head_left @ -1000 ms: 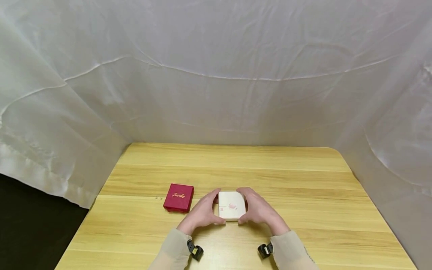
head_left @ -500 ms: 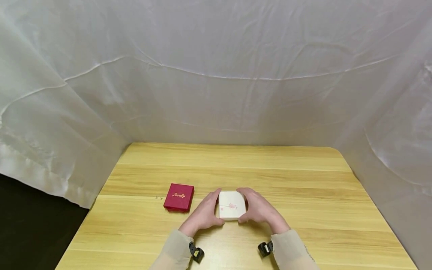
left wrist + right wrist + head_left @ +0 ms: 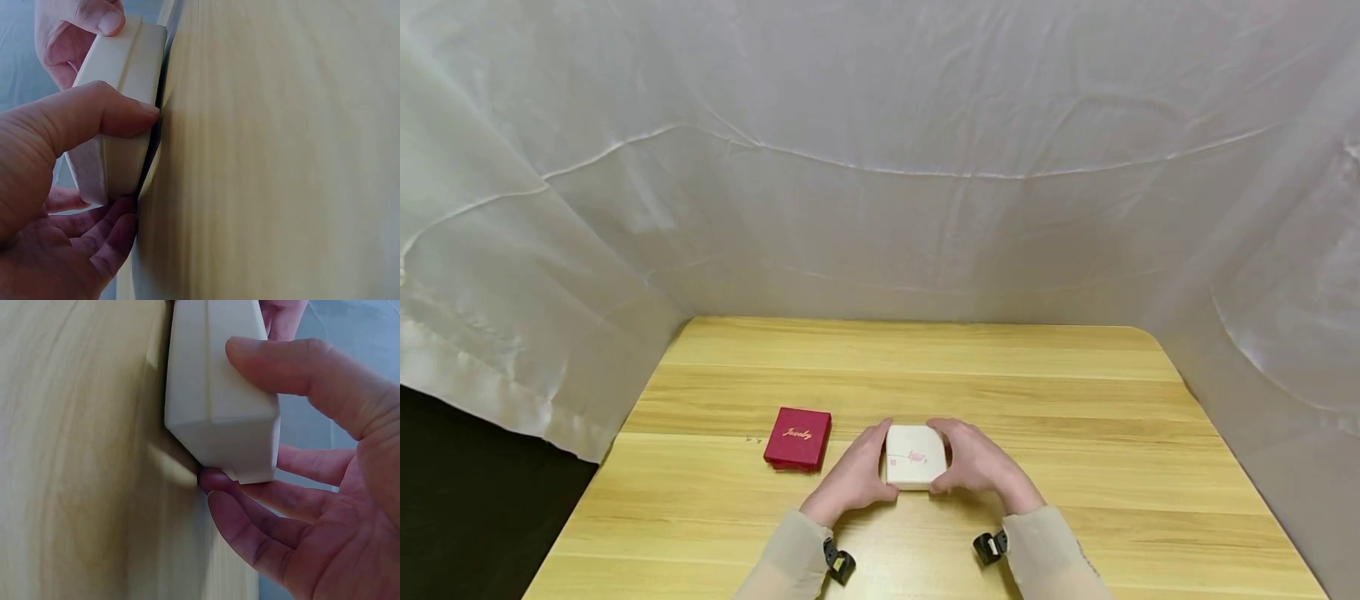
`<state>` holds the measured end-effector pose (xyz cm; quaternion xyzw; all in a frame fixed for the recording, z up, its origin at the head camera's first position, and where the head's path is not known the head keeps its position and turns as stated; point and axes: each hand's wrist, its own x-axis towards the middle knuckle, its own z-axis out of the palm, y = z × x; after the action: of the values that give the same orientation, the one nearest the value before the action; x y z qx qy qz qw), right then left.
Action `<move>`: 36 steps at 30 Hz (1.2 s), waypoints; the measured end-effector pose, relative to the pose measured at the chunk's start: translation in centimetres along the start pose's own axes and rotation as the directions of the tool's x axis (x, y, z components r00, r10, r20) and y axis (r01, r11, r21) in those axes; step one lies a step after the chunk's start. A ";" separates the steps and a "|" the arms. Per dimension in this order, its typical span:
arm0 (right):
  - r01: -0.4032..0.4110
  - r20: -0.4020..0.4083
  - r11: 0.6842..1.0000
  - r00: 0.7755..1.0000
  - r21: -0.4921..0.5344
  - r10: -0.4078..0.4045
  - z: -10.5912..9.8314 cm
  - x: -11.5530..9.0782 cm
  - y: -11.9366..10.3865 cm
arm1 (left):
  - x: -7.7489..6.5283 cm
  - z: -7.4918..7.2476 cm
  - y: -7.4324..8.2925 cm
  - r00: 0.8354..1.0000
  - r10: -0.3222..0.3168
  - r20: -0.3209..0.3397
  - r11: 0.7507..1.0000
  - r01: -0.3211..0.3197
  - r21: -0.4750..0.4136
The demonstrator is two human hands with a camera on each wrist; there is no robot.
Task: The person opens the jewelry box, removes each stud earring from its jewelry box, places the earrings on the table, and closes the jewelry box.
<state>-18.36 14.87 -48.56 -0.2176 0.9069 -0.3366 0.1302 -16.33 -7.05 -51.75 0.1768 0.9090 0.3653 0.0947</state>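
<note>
A small white box (image 3: 913, 457) with a pink print on its lid lies flat on the wooden table, between my two hands. My left hand (image 3: 857, 471) grips its left side, thumb on the near side and fingers round behind. In the left wrist view that thumb (image 3: 128, 112) reaches down to the box's lower edge. From the right, my right hand (image 3: 973, 458) grips the box the same way. Its thumb (image 3: 269, 362) presses the lid part above the seam, as the right wrist view shows. The lid sits closed on the base.
To the left of my left hand lies a dark red jewelry box (image 3: 798, 437) with gold lettering. The wooden table (image 3: 1000, 358) is bordered by pale hanging cloth (image 3: 925, 233) at the back and sides. Each wrist wears a black strap with a small camera.
My left wrist has shifted slightly to the right, and its thumb has drawn back a little along the box's near side. The box and my right hand have stayed almost still.
</note>
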 end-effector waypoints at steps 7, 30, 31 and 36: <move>0.017 -0.001 1.000 1.000 -0.018 -0.017 -0.2 0.1 0.0 | 0.0 -0.1 0.2 1.000 0.002 -0.007 1.000 -0.002 0.000; 0.013 -0.011 1.000 1.000 0.014 -0.013 -0.3 -0.2 0.2 | 0.0 0.0 0.3 1.000 0.010 -0.021 1.000 -0.010 -0.003; 0.011 -0.010 1.000 1.000 0.017 -0.011 -0.4 -0.2 0.2 | 0.0 0.0 0.3 1.000 0.011 -0.021 1.000 -0.011 -0.004; 0.009 -0.008 1.000 1.000 0.030 -0.008 -0.4 -0.2 0.3 | -0.1 -0.1 0.3 1.000 0.009 -0.022 1.000 -0.009 -0.005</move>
<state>-18.44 15.38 -48.41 -0.2182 0.9012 -0.3517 0.1284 -16.19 -6.93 -51.51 0.1767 0.9082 0.3701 0.0835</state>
